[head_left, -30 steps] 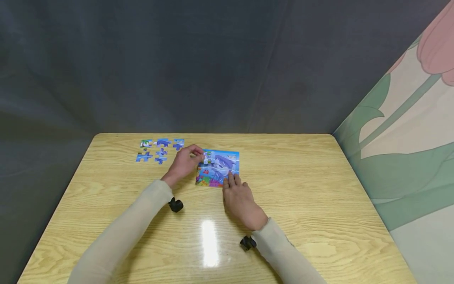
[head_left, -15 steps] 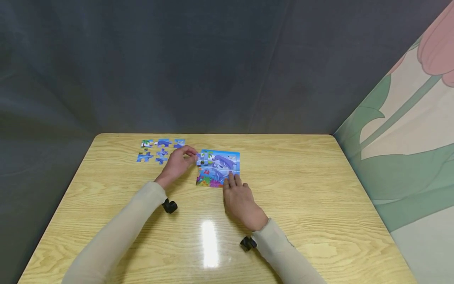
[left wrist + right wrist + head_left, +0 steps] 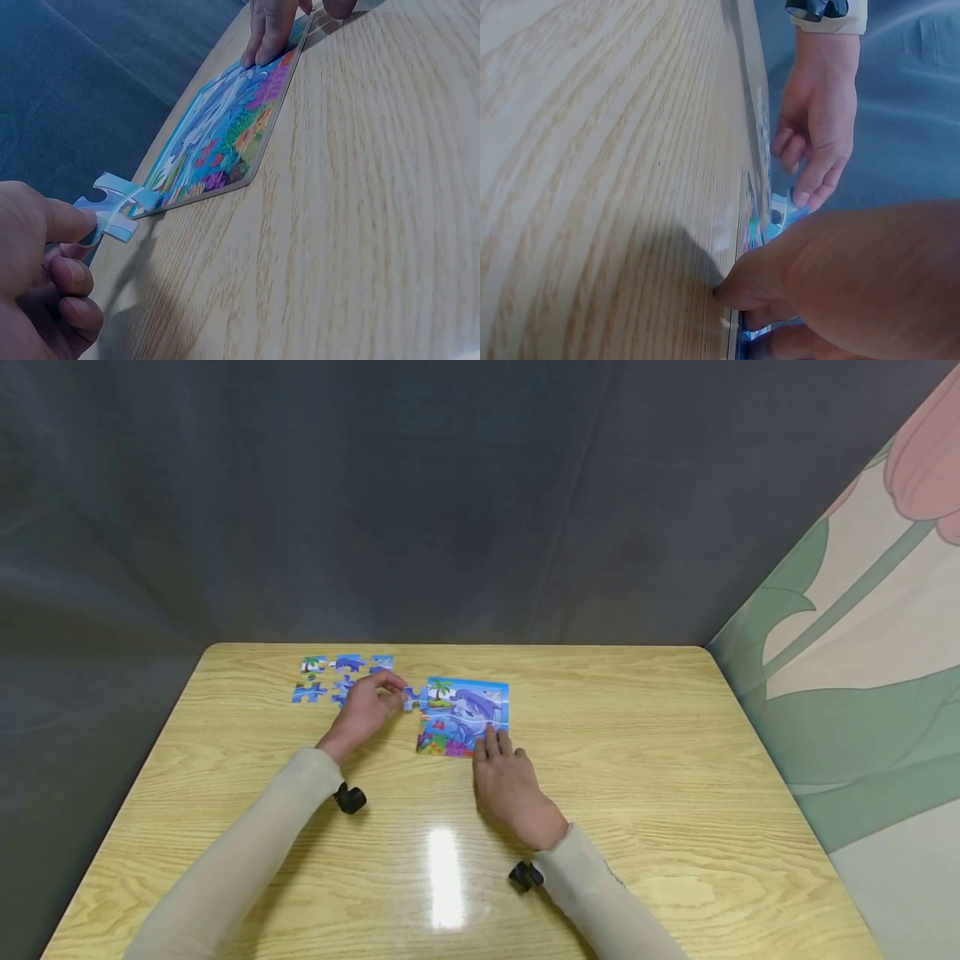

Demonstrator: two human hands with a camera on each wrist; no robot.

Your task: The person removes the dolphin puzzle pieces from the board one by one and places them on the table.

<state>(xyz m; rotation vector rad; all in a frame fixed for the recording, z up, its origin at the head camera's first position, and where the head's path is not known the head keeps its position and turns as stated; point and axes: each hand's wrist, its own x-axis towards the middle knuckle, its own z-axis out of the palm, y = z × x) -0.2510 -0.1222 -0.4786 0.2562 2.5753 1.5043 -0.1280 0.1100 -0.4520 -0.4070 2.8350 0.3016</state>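
A: Your table [image 3: 637,760] takes up most of the head view, with bare wood to the right and toward you, so that is where you have room to move. The puzzle board [image 3: 465,714] lies flat past the middle, well in from the far edge.

B: And your hands?

A: Your right hand [image 3: 513,785] lies with straight fingers pressing the board's near edge, pinning it. Your left hand [image 3: 365,706] pinches 1 puzzle piece [image 3: 116,206] between thumb and forefinger, lifted just off the board's left corner.

B: So which step do you judge this to be?

A: I judge you are carrying that piece between the board and the loose pieces [image 3: 330,678] at the far left. From this moment I cannot tell whether you are fitting it or taking it out.

B: What does the next move call for?

A: Keep the piece level and the pinch firm. Mind the left side: the loose pieces sit near the far-left edge, just beyond your knuckles, so clearance is tight there.
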